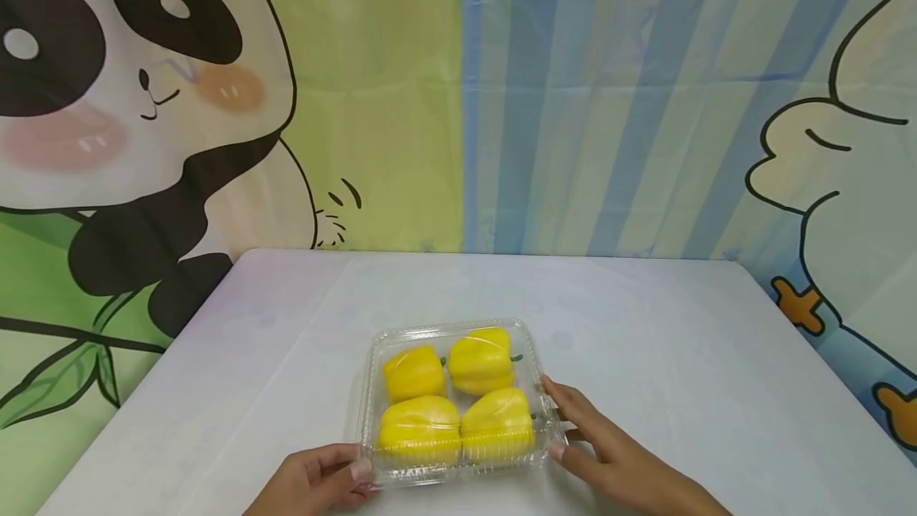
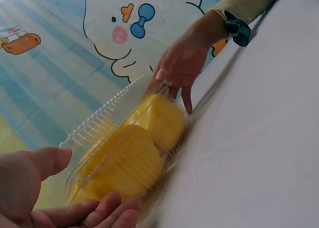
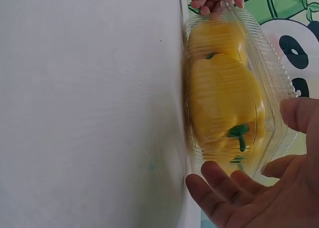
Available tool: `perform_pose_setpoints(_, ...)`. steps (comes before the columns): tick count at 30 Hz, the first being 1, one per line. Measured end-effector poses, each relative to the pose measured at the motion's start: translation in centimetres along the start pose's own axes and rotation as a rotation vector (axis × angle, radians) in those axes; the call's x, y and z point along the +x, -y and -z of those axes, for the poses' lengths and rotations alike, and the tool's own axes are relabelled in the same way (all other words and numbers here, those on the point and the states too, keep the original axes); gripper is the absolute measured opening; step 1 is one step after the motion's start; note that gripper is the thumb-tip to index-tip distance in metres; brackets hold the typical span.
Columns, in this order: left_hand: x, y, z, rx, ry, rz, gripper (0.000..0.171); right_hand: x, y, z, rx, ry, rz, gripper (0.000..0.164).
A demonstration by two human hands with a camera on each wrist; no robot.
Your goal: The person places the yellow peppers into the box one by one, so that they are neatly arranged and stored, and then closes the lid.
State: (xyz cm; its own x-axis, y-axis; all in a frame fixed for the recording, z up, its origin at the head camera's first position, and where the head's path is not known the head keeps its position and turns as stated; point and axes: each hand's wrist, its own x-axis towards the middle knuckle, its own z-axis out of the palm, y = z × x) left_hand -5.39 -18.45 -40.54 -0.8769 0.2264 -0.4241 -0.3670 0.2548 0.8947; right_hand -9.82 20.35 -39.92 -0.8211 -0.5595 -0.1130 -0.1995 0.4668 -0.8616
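Note:
A clear plastic clamshell box (image 1: 451, 472) sits on the table near its front, its ribbed lid down. Inside are several yellow bell peppers (image 1: 481, 361), their green stems (image 3: 239, 133) toward the right. My left hand (image 1: 315, 480) holds the box's near left corner, thumb over the edge and fingers low along the side. At the right side, my right hand (image 1: 609, 448) grips the box between thumb and index finger. In the right wrist view, the other fingers (image 3: 219, 188) hang beside its wall. The underside of the box is hidden.
The white-covered table (image 1: 630, 341) extends behind and to both sides of the box. A curtain with a printed panda (image 1: 143, 86) and stripes (image 1: 530, 102) hangs beyond its edges. A dark band (image 2: 239, 33) circles the right wrist.

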Motion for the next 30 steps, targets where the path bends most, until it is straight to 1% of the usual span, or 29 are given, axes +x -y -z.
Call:
perform_pose_setpoints(5, -0.1, 0.0, 0.4, -0.121, 0.106, 0.023, 0.049, 0.0, 0.0, -0.1, -0.015, -0.015, 0.03, 0.071)
perform_pose_setpoints(7, -0.1, 0.0, 0.5, -0.153, 0.134, 0.028, 0.044, 0.0, 0.0, -0.1, -0.023, -0.015, 0.024, 0.072)
perform_pose_setpoints(10, 0.0, 0.0, 0.5, -0.198, 0.185, 0.036, 0.041, 0.0, 0.0, 0.0, -0.014, -0.003, 0.001, 0.071)
perform_pose_setpoints(11, 0.0, 0.0, 0.5, -0.214, 0.206, 0.041, 0.041, 0.1, 0.0, 0.0, 0.004, 0.009, -0.001, 0.071)
perform_pose_setpoints(13, 0.2, 0.1, 0.6, -0.245, 0.252, 0.052, 0.041, 0.1, -0.1, 0.1, 0.074, 0.038, 0.001, 0.07)
perform_pose_setpoints(16, 0.4, 0.2, 0.6, -0.279, 0.305, 0.067, 0.04, 0.3, -0.4, 0.2, 0.211, 0.088, 0.071, 0.07)
perform_pose_setpoints(20, 0.5, 0.0, 0.7, -0.292, 0.321, 0.072, 0.038, 0.4, -0.8, 0.2, 0.359, 0.125, 0.174, 0.069)
perform_pose_setpoints(22, 0.5, -0.1, 0.7, -0.287, 0.32, 0.071, 0.038, 0.5, -1.0, 0.2, 0.418, 0.131, 0.196, 0.068)
perform_pose_setpoints(26, 0.6, -0.3, 0.9, -0.287, 0.329, 0.065, 0.036, 0.7, -1.1, 0.3, 0.511, 0.148, 0.194, 0.067)
perform_pose_setpoints(30, 0.7, -0.2, 1.0, -0.285, 0.338, 0.062, 0.034, 0.8, -1.1, 0.3, 0.526, 0.151, 0.164, 0.067)
